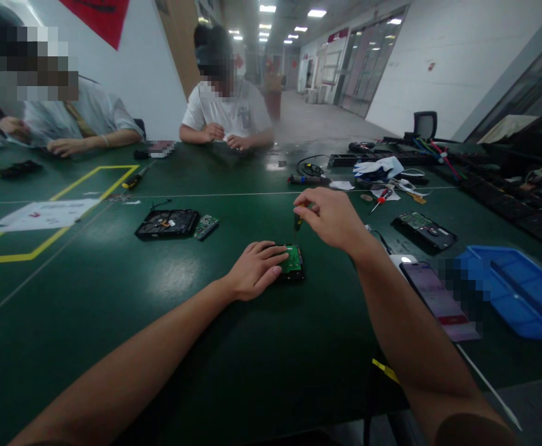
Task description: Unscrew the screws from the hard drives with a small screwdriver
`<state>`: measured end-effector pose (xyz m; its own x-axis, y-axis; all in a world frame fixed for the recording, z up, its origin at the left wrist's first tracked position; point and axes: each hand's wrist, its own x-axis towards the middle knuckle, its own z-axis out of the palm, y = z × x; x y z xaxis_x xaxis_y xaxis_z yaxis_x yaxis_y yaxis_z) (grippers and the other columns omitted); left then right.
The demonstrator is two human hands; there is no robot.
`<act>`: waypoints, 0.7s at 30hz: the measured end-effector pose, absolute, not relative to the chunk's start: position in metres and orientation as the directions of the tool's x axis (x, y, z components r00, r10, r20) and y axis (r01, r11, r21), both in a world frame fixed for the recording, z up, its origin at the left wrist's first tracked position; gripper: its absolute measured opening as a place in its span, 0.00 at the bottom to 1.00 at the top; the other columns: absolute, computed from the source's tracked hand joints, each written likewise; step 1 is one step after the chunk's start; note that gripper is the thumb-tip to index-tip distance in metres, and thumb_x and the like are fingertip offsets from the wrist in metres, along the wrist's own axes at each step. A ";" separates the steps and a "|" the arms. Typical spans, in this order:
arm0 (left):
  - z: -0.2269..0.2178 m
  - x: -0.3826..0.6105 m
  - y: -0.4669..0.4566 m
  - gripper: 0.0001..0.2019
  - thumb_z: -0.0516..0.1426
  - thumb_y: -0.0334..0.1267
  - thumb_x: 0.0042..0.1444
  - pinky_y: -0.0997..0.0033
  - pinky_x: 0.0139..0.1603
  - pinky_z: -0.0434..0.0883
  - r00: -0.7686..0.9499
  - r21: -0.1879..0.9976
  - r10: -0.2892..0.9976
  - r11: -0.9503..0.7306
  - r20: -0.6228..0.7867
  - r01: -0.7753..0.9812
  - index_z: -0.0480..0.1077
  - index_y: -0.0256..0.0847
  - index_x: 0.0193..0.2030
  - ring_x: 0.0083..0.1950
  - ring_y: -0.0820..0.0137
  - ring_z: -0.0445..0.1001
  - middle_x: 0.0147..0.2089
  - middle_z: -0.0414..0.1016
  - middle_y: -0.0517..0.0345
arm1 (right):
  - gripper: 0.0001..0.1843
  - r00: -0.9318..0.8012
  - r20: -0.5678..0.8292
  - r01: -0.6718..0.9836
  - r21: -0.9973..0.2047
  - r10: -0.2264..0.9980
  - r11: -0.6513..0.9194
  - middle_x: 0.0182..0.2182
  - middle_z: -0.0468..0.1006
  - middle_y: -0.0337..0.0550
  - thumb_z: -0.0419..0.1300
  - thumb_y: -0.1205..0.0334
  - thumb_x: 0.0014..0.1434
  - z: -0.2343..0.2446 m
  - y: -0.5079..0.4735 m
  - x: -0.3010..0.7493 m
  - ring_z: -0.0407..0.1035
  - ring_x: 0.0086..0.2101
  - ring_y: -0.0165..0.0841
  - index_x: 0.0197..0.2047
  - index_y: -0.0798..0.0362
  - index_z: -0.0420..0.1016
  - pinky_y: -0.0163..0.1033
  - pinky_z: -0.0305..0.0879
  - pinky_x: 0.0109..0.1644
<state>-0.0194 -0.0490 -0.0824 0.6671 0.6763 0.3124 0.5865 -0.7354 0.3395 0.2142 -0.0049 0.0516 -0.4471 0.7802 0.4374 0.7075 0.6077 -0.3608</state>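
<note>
A hard drive (pixel 302 272) with a green circuit board facing up lies on the green table in front of me. My left hand (pixel 257 267) covers its left part, fingers across the board and thumb by the near side, gripping it. Above the drive's far edge, my right hand (pixel 329 217) pinches a small screwdriver (pixel 297 222) with a dark and yellow handle. The screwdriver stands about upright, its thin shaft pointing down at the board; whether the tip sits in a screw is too small to tell.
Left are another drive (pixel 168 224) and a loose circuit board (pixel 206 227). On the right lie a third drive (pixel 423 231), a phone (pixel 438 300), a blue tray (pixel 521 288) and a red screwdriver (pixel 382 199). Two people (pixel 231 111) sit across the table.
</note>
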 end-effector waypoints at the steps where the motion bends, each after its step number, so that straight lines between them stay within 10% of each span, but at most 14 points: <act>1: -0.080 -0.019 -0.050 0.26 0.42 0.48 0.74 0.40 0.70 0.58 0.662 0.347 0.682 -0.730 0.311 0.589 0.64 0.47 0.73 0.72 0.50 0.61 0.72 0.67 0.53 | 0.06 -0.457 0.436 0.698 -0.364 0.775 0.616 0.42 0.82 0.44 0.61 0.64 0.65 0.052 -0.005 0.214 0.73 0.38 0.37 0.42 0.50 0.80 0.43 0.64 0.46; 21: -0.090 -0.019 -0.043 0.26 0.40 0.45 0.74 0.40 0.71 0.59 0.649 0.361 0.698 -0.715 0.303 0.599 0.67 0.48 0.71 0.71 0.52 0.62 0.72 0.67 0.57 | 0.09 -0.444 0.452 0.722 -0.331 0.774 0.608 0.39 0.80 0.46 0.58 0.64 0.67 0.050 -0.004 0.210 0.72 0.42 0.41 0.39 0.49 0.80 0.46 0.62 0.50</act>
